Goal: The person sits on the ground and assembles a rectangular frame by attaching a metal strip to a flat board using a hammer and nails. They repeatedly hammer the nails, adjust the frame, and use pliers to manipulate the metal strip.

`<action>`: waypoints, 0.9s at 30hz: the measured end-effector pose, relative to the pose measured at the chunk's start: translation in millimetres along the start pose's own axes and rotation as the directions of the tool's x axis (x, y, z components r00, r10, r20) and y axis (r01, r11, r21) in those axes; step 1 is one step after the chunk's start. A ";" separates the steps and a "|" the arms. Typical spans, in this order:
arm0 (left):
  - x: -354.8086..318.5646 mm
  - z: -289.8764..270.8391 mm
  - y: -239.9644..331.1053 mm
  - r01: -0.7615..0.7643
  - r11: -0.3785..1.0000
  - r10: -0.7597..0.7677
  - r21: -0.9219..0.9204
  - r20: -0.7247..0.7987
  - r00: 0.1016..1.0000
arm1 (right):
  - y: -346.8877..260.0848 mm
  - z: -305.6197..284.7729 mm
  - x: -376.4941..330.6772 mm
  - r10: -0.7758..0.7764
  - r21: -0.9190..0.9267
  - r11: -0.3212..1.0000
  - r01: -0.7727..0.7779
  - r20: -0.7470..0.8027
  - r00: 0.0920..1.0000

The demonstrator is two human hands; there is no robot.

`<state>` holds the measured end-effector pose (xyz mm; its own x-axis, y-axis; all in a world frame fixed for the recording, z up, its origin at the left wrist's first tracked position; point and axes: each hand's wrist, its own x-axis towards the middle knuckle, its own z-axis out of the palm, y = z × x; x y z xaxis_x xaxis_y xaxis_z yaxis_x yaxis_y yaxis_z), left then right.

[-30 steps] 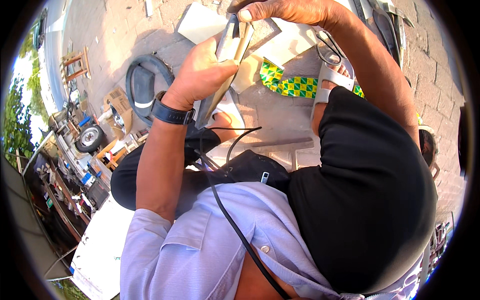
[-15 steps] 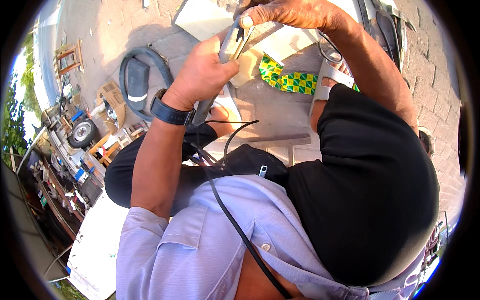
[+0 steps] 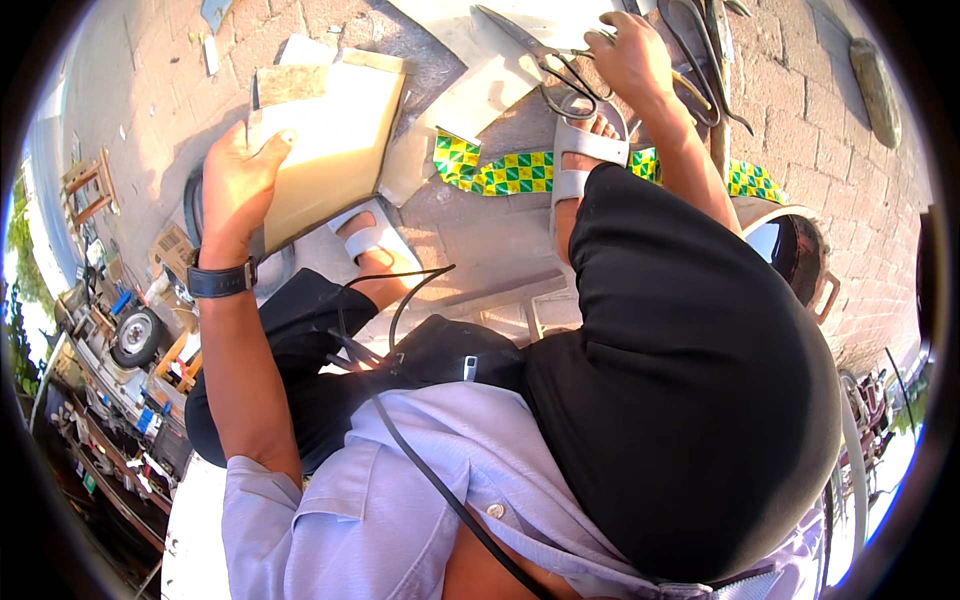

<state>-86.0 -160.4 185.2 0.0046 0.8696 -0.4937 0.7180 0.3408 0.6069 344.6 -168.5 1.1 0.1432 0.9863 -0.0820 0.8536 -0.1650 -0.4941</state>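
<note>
On the left, my left hand (image 3: 240,185) grips a flat cream panel (image 3: 325,140) by its near left edge, thumb on top and fingers hidden beneath. A brownish patch (image 3: 290,85) covers part of its far edge. My right hand (image 3: 635,65) is at the far right over some tools, fingers bent and apart. Just left of it lie dark large scissors (image 3: 545,60), blades toward the upper left and handle loops near my sandal. I see nothing held in the right hand, though its palm is hidden.
Pale sheet pieces (image 3: 460,120) and a green-yellow checkered strip (image 3: 515,175) lie on the paving between my feet. Dark curved tools (image 3: 690,40) stand right of my right hand. A round bucket (image 3: 800,250) is beside my right knee, with a stone (image 3: 875,92) farther off.
My hands have moved apart. The left has gone left with the panel, now seen broad side up; the right has let go of it and moved to the tools.
</note>
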 end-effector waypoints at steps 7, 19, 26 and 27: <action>60.8 -28.2 -16.9 -0.068 0.996 0.080 -0.054 0.279 0.957 | 120.7 -25.8 -43.1 0.083 -0.263 0.954 -0.144 -0.229 0.970; 265.8 51.4 -35.7 -0.100 0.993 0.043 0.069 0.567 0.823 | 58.5 -34.0 -33.2 -0.146 -0.146 0.980 0.136 -0.062 0.987; 237.4 138.2 -31.0 -0.441 0.705 0.478 0.555 0.087 0.874 | -2.0 6.0 -46.0 -0.225 -0.153 0.955 0.255 0.190 0.956; 217.1 143.8 -26.1 -0.456 0.695 0.510 0.556 0.066 0.858 | -7.3 7.5 -46.5 -0.200 -0.148 0.960 0.238 0.236 0.951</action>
<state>-3.7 -31.9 -27.3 0.4162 0.8960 -0.1549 0.8838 -0.3586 0.3004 327.9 -213.1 2.0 -0.1527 0.9710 -0.1839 0.9277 0.0766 -0.3655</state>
